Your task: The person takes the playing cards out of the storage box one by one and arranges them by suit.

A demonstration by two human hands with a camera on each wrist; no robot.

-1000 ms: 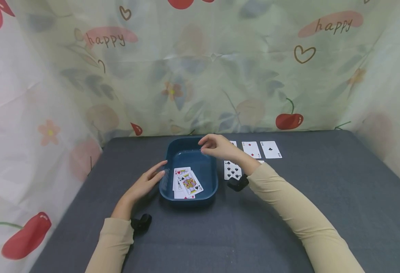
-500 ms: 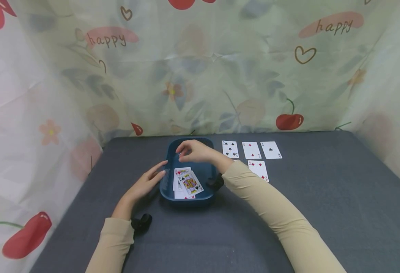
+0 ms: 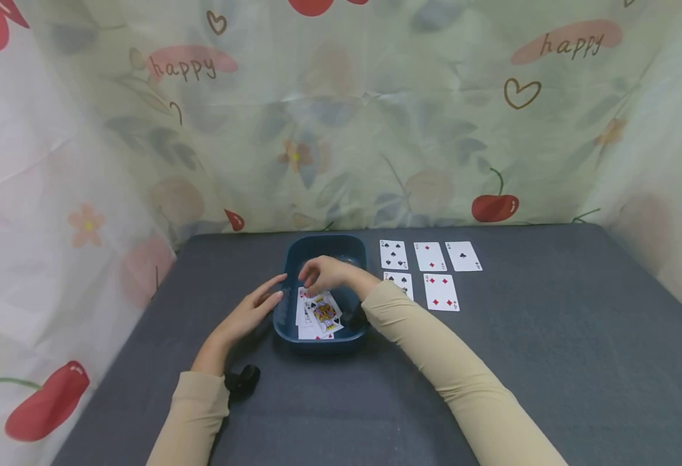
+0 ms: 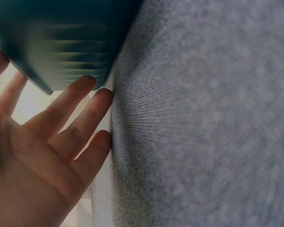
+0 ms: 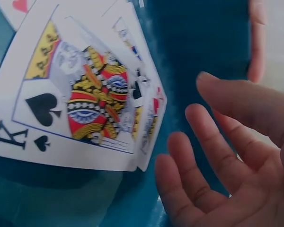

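Observation:
A blue plastic basin (image 3: 279,327) stands on the table with several overlapping playing cards inside. On top of them lies the king of spades (image 3: 325,312), its face large in the right wrist view. My right hand (image 3: 328,273) is over the basin, close above the far end of these cards. In the right wrist view its thumb and fingers are apart and hold nothing. My left hand (image 3: 252,312) touches the basin's left side near the rim. Its fingers are extended, and in the left wrist view they lie along the ribbed outer wall (image 4: 71,52).
Right of the basin lie face-up cards in two rows: a spade card (image 3: 394,255), a diamond card (image 3: 430,257) and a club card (image 3: 464,257) behind, another spade card (image 3: 399,282) and a diamond card (image 3: 441,292) in front. A patterned curtain (image 3: 347,129) hangs behind the dark table (image 3: 550,336).
My right hand has moved left and toward me, from the basin's far right rim to above the cards inside. Its arm uncovers the cards on the right. My left hand stays put.

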